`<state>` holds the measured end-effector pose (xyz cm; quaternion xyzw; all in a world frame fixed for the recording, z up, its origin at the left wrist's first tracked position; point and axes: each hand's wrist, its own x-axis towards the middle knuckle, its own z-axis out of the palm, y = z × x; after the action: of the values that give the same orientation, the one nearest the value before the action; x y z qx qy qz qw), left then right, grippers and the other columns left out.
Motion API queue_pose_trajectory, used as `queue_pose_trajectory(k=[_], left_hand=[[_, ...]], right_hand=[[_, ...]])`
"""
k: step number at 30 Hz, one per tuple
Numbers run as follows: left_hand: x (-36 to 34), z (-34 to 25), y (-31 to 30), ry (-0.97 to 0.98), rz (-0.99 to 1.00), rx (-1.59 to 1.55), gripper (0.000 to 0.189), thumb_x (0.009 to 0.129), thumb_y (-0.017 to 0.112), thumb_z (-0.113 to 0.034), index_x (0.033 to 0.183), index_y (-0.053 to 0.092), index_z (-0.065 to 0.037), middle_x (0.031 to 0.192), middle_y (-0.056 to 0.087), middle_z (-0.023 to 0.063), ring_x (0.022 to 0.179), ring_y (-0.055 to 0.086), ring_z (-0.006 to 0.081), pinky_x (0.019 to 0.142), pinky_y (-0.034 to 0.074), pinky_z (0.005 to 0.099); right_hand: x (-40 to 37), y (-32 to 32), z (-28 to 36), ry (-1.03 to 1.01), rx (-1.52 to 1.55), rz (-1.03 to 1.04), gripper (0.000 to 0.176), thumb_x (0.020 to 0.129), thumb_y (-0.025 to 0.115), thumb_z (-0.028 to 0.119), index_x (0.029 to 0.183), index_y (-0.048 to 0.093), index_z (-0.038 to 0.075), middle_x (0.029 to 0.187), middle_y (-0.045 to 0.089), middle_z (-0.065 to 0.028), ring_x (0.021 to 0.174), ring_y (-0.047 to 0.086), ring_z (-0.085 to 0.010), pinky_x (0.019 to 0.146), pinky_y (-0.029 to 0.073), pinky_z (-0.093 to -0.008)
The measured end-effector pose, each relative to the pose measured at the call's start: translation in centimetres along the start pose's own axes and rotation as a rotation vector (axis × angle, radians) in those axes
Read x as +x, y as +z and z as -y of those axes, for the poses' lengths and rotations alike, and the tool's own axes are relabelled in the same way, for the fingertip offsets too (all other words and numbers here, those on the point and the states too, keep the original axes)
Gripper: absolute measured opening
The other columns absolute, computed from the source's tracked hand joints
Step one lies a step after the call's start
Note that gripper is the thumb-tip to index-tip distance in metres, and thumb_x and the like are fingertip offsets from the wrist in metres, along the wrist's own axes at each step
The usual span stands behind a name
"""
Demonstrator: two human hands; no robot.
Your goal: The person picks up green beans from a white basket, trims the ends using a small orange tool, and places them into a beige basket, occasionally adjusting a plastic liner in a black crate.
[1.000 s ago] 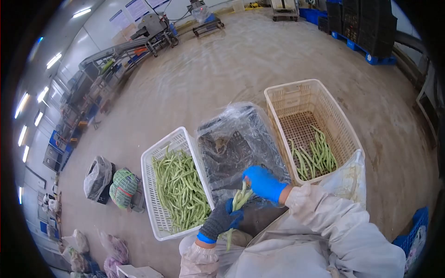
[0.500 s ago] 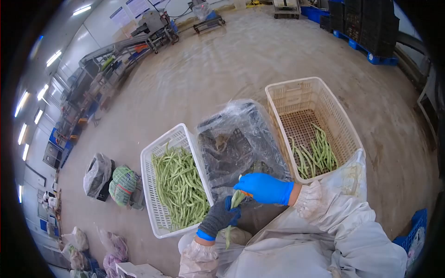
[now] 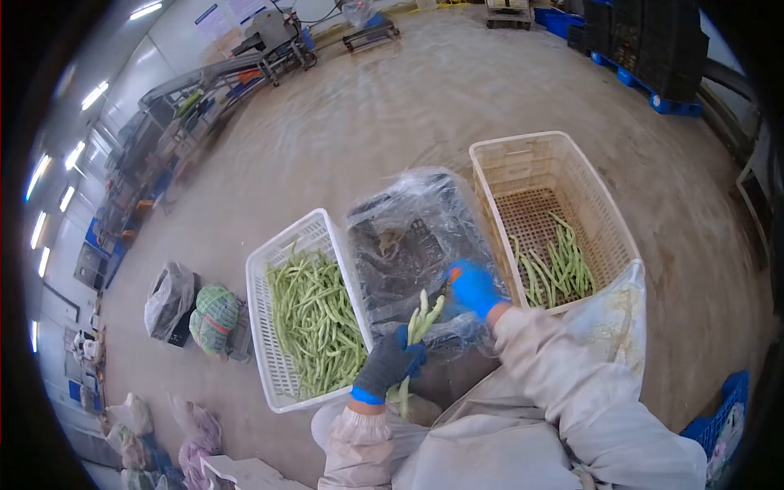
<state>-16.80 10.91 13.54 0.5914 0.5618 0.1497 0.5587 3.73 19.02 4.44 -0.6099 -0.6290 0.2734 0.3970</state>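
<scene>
My left hand (image 3: 388, 364), in a dark grey and blue glove, is closed round a small bunch of green beans (image 3: 424, 317). Their upper ends stick up past the fingers, and the lower ends hang below the fist. My right hand (image 3: 474, 287), in a bright blue glove and smeared by motion, is over the black crate lined with clear plastic (image 3: 384, 282). Its fingers are curled round a small orange tool (image 3: 455, 274), mostly hidden by the glove. On the left, a white crate (image 3: 255, 286) holds many loose green beans (image 3: 318, 327). At right, several beans (image 3: 563, 261) lie in a beige crate (image 3: 600, 192).
On the floor at left are a green bundle (image 3: 216, 318) and a bagged black box (image 3: 171, 302). Plastic bags (image 3: 196, 433) sit at lower left. A blue crate (image 3: 719, 425) stands at lower right, with stacked black crates (image 3: 645, 49) at far right and machinery (image 3: 269, 45) behind.
My right hand has moved away from the bean bunch, up and to the right over the lined crate, with the orange tool. My left hand keeps the beans, their upper ends now uncovered.
</scene>
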Motion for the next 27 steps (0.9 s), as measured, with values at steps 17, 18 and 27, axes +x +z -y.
queue_pose_trajectory(k=[17,18,27], left_hand=[[4.5,3.5,-1.5,0.402,-1.094,-0.900,0.026,0.089,0.056,-0.014,0.109,0.044,-0.002,0.088,0.057,0.0116,0.064,0.058,0.0188,0.060,0.051,0.0290],[4.6,3.4,-1.5,0.477,-1.117,-0.864,0.024,0.090,0.055,-0.014,0.108,0.044,-0.002,0.087,0.057,0.0111,0.064,0.058,0.0182,0.062,0.051,0.0290],[3.5,1.8,-0.8,0.637,-1.105,-0.901,0.027,0.088,0.058,-0.024,0.102,0.050,-0.002,0.089,0.056,0.0085,0.073,0.058,0.0194,0.065,0.049,0.0307]], right_hand=[[-7.5,-1.5,7.8,-0.011,0.270,0.593,0.028,0.088,0.054,0.018,0.111,0.058,0.004,0.094,0.064,-0.0185,0.086,0.063,-0.0260,0.075,0.049,-0.0345],[-7.4,-1.2,7.7,0.035,0.323,0.557,0.026,0.088,0.053,0.017,0.108,0.059,0.003,0.091,0.065,-0.0187,0.083,0.064,-0.0256,0.073,0.049,-0.0340],[-5.0,1.8,1.9,0.433,0.790,0.228,0.021,0.086,0.052,0.013,0.100,0.060,0.001,0.087,0.063,-0.0195,0.078,0.062,-0.0342,0.072,0.048,-0.0413]])
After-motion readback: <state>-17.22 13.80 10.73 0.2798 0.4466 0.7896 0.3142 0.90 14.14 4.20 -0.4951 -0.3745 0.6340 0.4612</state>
